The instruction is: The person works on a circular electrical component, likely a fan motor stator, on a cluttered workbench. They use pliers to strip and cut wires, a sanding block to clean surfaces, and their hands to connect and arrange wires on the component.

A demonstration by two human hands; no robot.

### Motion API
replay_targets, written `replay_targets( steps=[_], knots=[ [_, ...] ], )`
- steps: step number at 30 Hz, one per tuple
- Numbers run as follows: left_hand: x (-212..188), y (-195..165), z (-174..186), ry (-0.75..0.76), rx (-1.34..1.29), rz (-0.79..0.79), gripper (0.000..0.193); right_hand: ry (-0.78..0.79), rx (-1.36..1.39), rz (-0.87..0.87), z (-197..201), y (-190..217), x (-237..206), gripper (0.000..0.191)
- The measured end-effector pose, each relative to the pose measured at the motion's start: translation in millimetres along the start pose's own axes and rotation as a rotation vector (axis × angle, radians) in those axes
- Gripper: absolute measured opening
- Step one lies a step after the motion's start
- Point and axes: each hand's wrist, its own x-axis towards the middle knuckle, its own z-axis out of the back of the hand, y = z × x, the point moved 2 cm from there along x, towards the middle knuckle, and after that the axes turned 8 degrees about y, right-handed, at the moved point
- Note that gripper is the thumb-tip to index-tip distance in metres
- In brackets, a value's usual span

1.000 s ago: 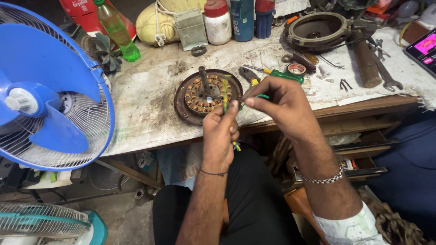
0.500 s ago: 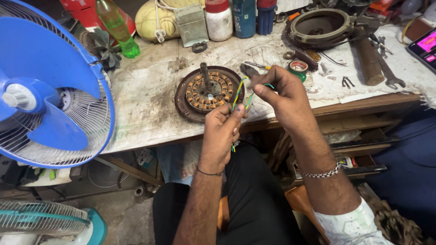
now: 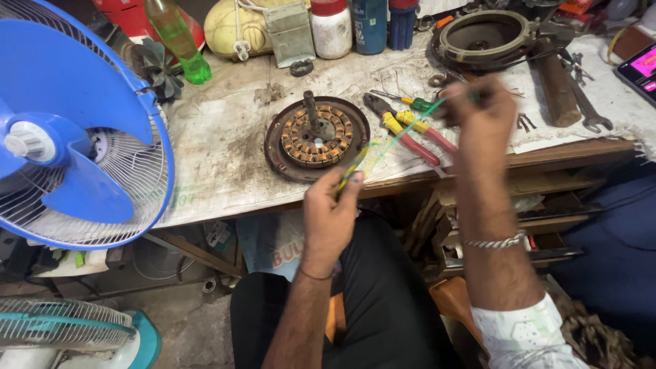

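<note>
Just in front of the workbench's (image 3: 225, 171) near edge, your left hand (image 3: 330, 215) has its fingertips pinched together on the lower end of a thin green and yellow wire (image 3: 383, 147). From there the wire's long axis climbs rightward and away from you, crossing the near rim of the fan motor stator (image 3: 316, 137), a round housing with copper coils that lies flat close to that edge. The upper end reaches your right hand (image 3: 482, 116), raised above the right half of the bench; it is smeared by motion, so you can see its fingers curled around the wire's far end, but whether they grip it tightly cannot be told. The wire hangs taut between both hands, off the surface, and your left hand is the nearer one to the stator. Under the wire lie red and yellow handled pliers (image 3: 410, 133) and a green handled screwdriver (image 3: 417, 104). How many strands make up the wire is hard to make out, since it too is blurred. Beyond the left edge of the bench stands a blue fan (image 3: 75, 130), partly cut off, and a motor cover (image 3: 485, 37) sits at the far right corner.
</note>
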Motion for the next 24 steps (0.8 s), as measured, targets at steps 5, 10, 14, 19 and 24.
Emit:
replay_targets(
  steps=[5, 10, 14, 19, 24],
  knots=[
    [6.4, 14.7, 3.2, -0.085, -0.453, 0.252, 0.025, 0.070, 0.072, 0.191, 32.5, 18.9, 13.9, 0.015],
    [16.7, 14.4, -7.4, -0.090, -0.589, 0.199, 0.026, 0.376, -0.054, -0.085, 14.2, 20.3, -2.1, 0.020],
    [17.1, 10.1, -19.2, -0.054, -0.492, 0.184, 0.028, 0.552, 0.008, -0.288, -18.6, 7.5, -18.3, 0.022],
    [16.6, 11.0, -30.1, 0.009, -0.479, 0.178, 0.025, 0.609, 0.019, -0.304, -30.1, -10.4, -25.5, 0.022],
    [16.5, 17.8, -31.2, 0.046, -0.529, 0.233, 0.026, 0.590, 0.073, -0.273, -28.1, -12.8, -21.3, 0.021]
  ],
)
